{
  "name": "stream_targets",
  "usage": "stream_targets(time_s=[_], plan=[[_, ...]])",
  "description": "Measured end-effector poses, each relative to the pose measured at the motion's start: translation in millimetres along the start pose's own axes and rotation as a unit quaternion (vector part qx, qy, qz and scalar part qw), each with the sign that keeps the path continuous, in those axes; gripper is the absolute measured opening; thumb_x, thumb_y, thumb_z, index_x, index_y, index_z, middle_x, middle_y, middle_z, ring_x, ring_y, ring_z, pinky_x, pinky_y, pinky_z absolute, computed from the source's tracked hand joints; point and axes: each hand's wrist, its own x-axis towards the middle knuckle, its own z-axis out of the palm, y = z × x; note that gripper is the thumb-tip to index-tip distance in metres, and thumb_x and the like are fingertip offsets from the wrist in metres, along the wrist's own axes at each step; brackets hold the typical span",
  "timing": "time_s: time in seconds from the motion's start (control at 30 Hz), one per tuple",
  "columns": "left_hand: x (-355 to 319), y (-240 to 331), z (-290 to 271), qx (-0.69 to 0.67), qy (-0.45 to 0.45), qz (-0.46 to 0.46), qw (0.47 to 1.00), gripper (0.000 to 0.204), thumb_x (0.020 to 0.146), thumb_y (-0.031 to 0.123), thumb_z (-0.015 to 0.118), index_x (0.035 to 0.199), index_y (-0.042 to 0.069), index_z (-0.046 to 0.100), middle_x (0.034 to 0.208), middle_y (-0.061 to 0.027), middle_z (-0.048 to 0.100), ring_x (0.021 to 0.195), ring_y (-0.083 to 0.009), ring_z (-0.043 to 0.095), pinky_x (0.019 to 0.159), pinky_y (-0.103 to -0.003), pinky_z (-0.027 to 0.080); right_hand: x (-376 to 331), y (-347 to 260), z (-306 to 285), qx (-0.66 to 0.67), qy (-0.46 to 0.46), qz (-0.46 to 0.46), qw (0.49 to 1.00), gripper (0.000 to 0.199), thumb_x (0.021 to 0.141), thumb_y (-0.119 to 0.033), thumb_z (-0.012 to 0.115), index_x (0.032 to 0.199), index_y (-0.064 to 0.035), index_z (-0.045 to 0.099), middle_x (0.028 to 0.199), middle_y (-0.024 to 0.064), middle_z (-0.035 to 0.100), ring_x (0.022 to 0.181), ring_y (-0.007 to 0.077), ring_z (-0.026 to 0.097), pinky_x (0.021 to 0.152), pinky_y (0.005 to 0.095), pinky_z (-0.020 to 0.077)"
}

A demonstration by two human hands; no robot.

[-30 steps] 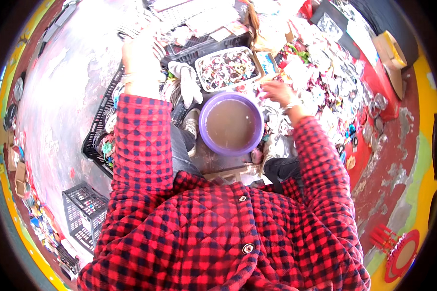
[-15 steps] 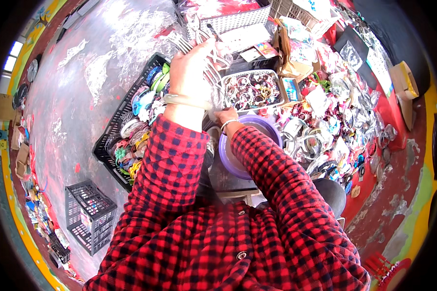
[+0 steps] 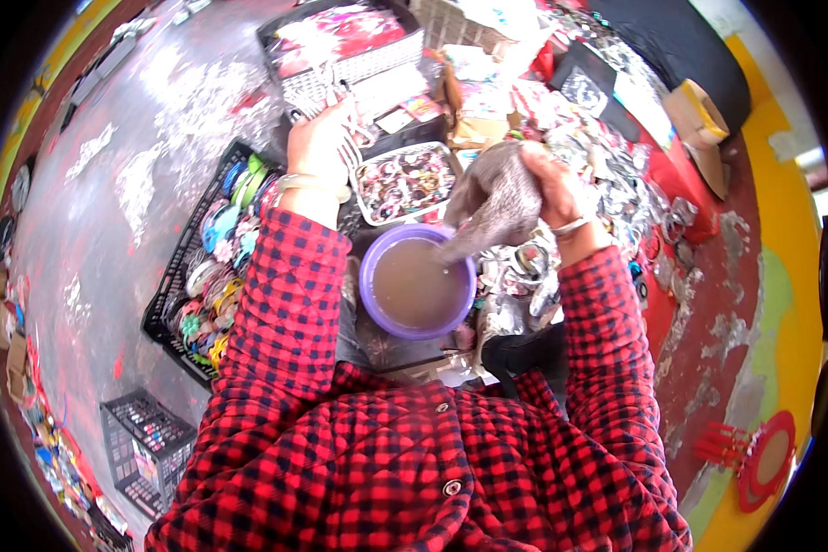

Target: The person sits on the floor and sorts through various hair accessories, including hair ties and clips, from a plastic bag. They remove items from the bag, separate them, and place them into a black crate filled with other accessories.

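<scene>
My left hand [image 3: 317, 145] is closed round a bunch of thin, silvery-white strips [image 3: 350, 147]; their exact kind is unclear. They stick out past the fingers on both sides. My right hand [image 3: 557, 189] grips a crumpled grey-brown cloth [image 3: 506, 198], raised to the right of a purple basin [image 3: 370, 308]. The cloth's lower end hangs over the basin's upper right rim. Murky brown water [image 3: 419, 285] fills much of the basin. Just beyond it sits a white basket [image 3: 386, 218] of small, mixed-colour hair ornaments.
A black crate [image 3: 170, 304] of colourful headbands stands to the left, with another black crate [image 3: 147, 451] nearer me. At the far side is a grey woven basket [image 3: 377, 63] of red packets. Plastic-wrapped goods [image 3: 598, 166] pile up on the right, beside an open cardboard box [image 3: 695, 115].
My right hand has come up from the basin's far rim and now holds the cloth to the right. The view has shifted, showing the basin's water. My left hand still grips the strips.
</scene>
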Motion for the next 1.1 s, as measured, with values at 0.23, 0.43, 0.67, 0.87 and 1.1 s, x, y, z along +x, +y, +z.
stream_targets(time_s=[0.23,0.43,0.67,0.87,1.1], plan=[[4.3,-38.7,29.5,0.033,-0.046,-0.054,0.997,0.014,0.085,0.009,0.057,0.093,-0.003,0.06,0.074,-0.0092,0.063,0.061,-0.0162,0.061,0.048,-0.024,0.044,-91.9,-14.7,-38.4,-0.128,0.111,-0.235,0.957,0.031,0.085,-0.005,0.043,0.115,0.0012,0.05,0.11,0.0127,0.058,0.096,0.0221,0.057,0.082,0.0331,0.0455],[1.5,-65.4,39.8,0.093,-0.058,-0.078,0.991,0.015,0.082,0.013,0.062,0.088,-0.001,0.063,0.073,-0.0074,0.064,0.057,-0.0144,0.059,0.047,-0.023,0.043,-101.6,-25.5,-38.3,0.114,0.134,-0.229,0.957,0.033,0.088,-0.017,0.041,0.114,0.0034,0.048,0.102,0.0137,0.058,0.093,0.0236,0.056,0.084,0.0341,0.0437],[-9.0,-70.9,58.6,0.139,-0.067,-0.072,0.985,0.014,0.08,0.01,0.063,0.09,-0.001,0.062,0.076,-0.0087,0.065,0.061,-0.0141,0.061,0.046,-0.025,0.045,-87.0,-46.1,4.4,-0.698,0.178,-0.271,0.638,0.027,0.084,-0.018,0.045,0.104,-0.0013,0.051,0.096,0.012,0.057,0.09,0.0241,0.055,0.083,0.036,0.0427],[-31.1,-74.9,79.4,0.165,-0.176,-0.056,0.969,0.017,0.084,0.012,0.058,0.099,0.003,0.058,0.079,-0.005,0.064,0.071,-0.0118,0.062,0.055,-0.02,0.044,-72.1,-52.3,-20.7,-0.557,0.156,-0.336,0.743,0.026,0.087,-0.02,0.042,0.105,-0.0035,0.051,0.1,0.0086,0.057,0.093,0.0209,0.055,0.087,0.0355,0.0423],[-49.6,-71.6,91.1,0.244,-0.265,-0.041,0.932,0.008,0.081,0.01,0.063,0.082,0.002,0.062,0.075,-0.0041,0.064,0.063,-0.0085,0.057,0.055,-0.02,0.043,-32.9,-20.5,-4.4,-0.511,0.135,-0.277,0.802,0.013,0.072,-0.016,0.055,0.08,-0.005,0.053,0.077,0.0099,0.057,0.073,0.0188,0.058,0.067,0.0297,0.044]])
